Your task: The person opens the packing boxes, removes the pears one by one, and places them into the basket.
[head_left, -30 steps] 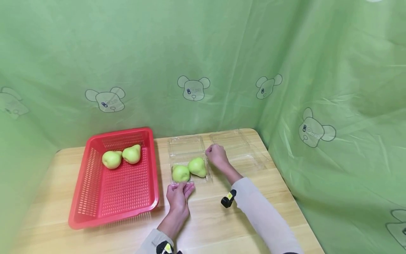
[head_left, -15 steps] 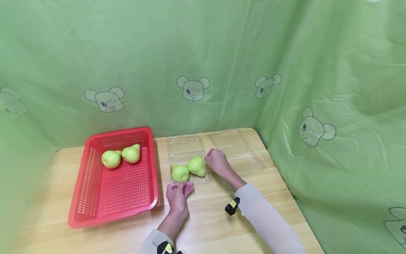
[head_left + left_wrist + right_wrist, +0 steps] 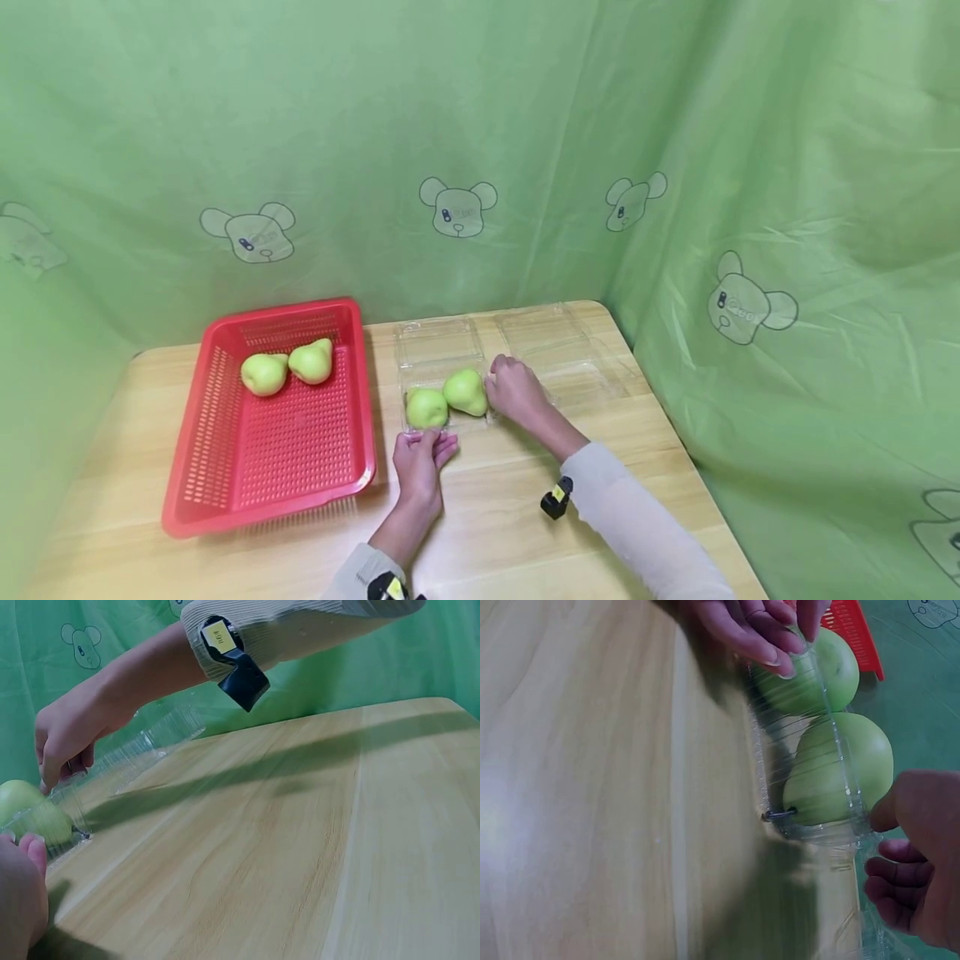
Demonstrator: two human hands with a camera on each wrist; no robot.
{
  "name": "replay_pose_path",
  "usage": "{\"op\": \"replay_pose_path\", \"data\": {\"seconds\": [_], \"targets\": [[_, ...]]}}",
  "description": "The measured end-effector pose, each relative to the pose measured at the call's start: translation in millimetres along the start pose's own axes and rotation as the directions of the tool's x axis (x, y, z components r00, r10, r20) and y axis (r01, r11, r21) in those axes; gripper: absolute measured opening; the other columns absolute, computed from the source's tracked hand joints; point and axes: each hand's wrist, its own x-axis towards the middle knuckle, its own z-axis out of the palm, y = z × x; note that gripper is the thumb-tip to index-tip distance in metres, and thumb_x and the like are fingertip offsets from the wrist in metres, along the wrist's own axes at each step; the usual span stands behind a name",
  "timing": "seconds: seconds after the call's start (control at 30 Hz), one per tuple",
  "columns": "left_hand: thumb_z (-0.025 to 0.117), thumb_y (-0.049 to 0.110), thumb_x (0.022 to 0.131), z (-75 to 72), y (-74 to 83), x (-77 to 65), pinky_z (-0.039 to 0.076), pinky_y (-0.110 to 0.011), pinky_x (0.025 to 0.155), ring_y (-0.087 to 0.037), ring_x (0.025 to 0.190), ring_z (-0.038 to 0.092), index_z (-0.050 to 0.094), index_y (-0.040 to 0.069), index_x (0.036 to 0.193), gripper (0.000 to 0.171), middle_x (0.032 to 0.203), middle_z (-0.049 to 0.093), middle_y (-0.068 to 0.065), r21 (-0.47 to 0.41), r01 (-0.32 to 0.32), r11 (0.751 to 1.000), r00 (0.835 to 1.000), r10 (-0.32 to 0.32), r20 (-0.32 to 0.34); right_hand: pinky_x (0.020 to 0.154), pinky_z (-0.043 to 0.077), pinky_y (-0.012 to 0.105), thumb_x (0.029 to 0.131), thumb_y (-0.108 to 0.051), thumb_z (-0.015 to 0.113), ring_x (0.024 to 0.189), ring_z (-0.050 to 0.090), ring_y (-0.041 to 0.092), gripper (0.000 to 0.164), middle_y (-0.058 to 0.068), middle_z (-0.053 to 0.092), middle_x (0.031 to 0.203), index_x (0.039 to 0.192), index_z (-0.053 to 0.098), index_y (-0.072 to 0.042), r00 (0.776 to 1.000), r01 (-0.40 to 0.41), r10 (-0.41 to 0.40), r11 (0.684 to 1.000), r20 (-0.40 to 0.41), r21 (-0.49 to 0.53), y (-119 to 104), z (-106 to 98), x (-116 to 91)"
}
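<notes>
Two green pears, a left one (image 3: 427, 409) and a right one (image 3: 466, 392), lie touching in the base of a clear plastic clamshell box (image 3: 769, 769), its lid (image 3: 440, 342) folded back. At the front rim, my left hand (image 3: 418, 472) pinches the box wall between thumb and fingers. My right hand (image 3: 519, 392) holds the rim at the right side, its thumb and forefinger meeting there and the other fingers curled, as the right wrist view shows. A dark pear stem (image 3: 780, 814) shows through the wall near that corner.
A red plastic basket (image 3: 180, 454) stands on the left, with two more pears (image 3: 264, 374) inside. Another open clear box (image 3: 543, 331) lies beyond my right hand at the back right. A green curtain (image 3: 360, 125) hangs behind the wooden table (image 3: 525, 533).
My right hand has slid a little toward the front along the box's right side. My left hand, the box and the pears have stayed in place.
</notes>
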Motion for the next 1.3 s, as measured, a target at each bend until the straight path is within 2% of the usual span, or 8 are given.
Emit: {"op": "replay_pose_path", "data": {"seconds": [0.23, 0.4, 0.47, 0.77, 0.97, 1.1, 1.3], "targets": [[0.062, 0.003, 0.098, -3.5, -0.5, 0.4, 0.068, -0.038, 0.081, -0.023, 0.08, 0.076, 0.049, 0.001, 0.106, 0.016, 0.092, 0.071, -0.016, 0.039, 0.001, 0.999, 1.0, -0.001, 0.006, 0.074, 0.061, 0.045, 0.092, -0.017, 0.069, 0.078, 0.068, 0.033, 0.023, 0.017, 0.071, 0.088, 0.102, 0.068, 0.004, 0.99, 0.127, -0.132, 0.986, -0.045, -0.109, 6.5, 3.0, -6.1], [0.065, 0.005, 0.097, -5.8, 1.4, -0.2, 0.067, -0.032, 0.074, -0.017, 0.074, 0.072, 0.049, 0.003, 0.104, 0.017, 0.091, 0.071, -0.015, 0.087, -0.008, 0.996, 1.0, 0.008, -0.001, 0.069, 0.047, 0.035, 0.095, -0.025, 0.066, 0.072, 0.06, 0.025, 0.026, 0.011, 0.066, 0.083, 0.102, 0.065, 0.0, 0.983, 0.181, -0.186, 0.961, -0.001, -0.209, 8.6, 2.1, -7.2], [0.065, 0.005, 0.097, -6.7, 2.2, -1.0, 0.067, -0.03, 0.072, -0.016, 0.072, 0.071, 0.049, 0.003, 0.103, 0.017, 0.09, 0.071, -0.015, 0.1, -0.013, 0.995, 1.0, 0.013, 0.001, 0.068, 0.045, 0.034, 0.096, -0.027, 0.066, 0.07, 0.057, 0.023, 0.027, 0.009, 0.063, 0.082, 0.102, 0.064, -0.001, 0.98, 0.197, -0.197, 0.954, 0.022, -0.228, 9.3, 1.1, -7.3], [0.065, 0.006, 0.098, -11.4, 4.0, -0.5, 0.066, -0.029, 0.07, -0.014, 0.071, 0.07, 0.049, 0.003, 0.104, 0.018, 0.088, 0.071, -0.011, 0.11, -0.004, 0.994, 0.999, 0.0, 0.034, 0.059, 0.055, 0.031, 0.099, -0.029, 0.063, 0.067, 0.054, 0.02, 0.029, 0.008, 0.058, 0.079, 0.1, 0.06, 0.0, 0.967, 0.252, -0.24, 0.943, 0.081, -0.215, 14.1, -1.2, -7.6], [0.063, 0.011, 0.101, -16.2, 9.8, -1.7, 0.066, -0.029, 0.071, -0.015, 0.072, 0.069, 0.05, 0.002, 0.11, 0.018, 0.091, 0.069, -0.011, 0.189, 0.028, 0.982, 0.996, -0.044, 0.082, 0.061, 0.054, 0.03, 0.099, -0.031, 0.06, 0.065, 0.053, 0.019, 0.031, 0.007, 0.057, 0.075, 0.096, 0.062, -0.001, 0.943, 0.333, -0.314, 0.893, 0.109, -0.304, 17.1, 0.1, -5.7], [0.059, 0.019, 0.104, -20.1, 14.3, -3.3, 0.067, -0.032, 0.071, -0.015, 0.071, 0.069, 0.052, 0.0, 0.112, 0.021, 0.089, 0.068, -0.008, 0.26, 0.069, 0.963, 0.985, -0.107, 0.138, 0.063, 0.053, 0.031, 0.098, -0.032, 0.059, 0.066, 0.052, 0.019, 0.03, 0.006, 0.056, 0.074, 0.096, 0.062, -0.002, 0.94, 0.341, -0.312, 0.882, 0.141, -0.324, 18.3, 0.6, -3.7], [0.052, 0.024, 0.107, -23.5, 21.7, -11.4, 0.066, -0.03, 0.067, -0.014, 0.068, 0.068, 0.053, -0.004, 0.111, 0.028, 0.084, 0.065, -0.004, 0.369, 0.109, 0.923, 0.95, -0.206, 0.236, 0.068, 0.054, 0.032, 0.097, -0.033, 0.055, 0.069, 0.052, 0.019, 0.031, 0.005, 0.056, 0.077, 0.099, 0.061, -0.003, 0.939, 0.329, -0.274, 0.89, 0.206, -0.316, 18.1, -0.4, -1.1]]}}
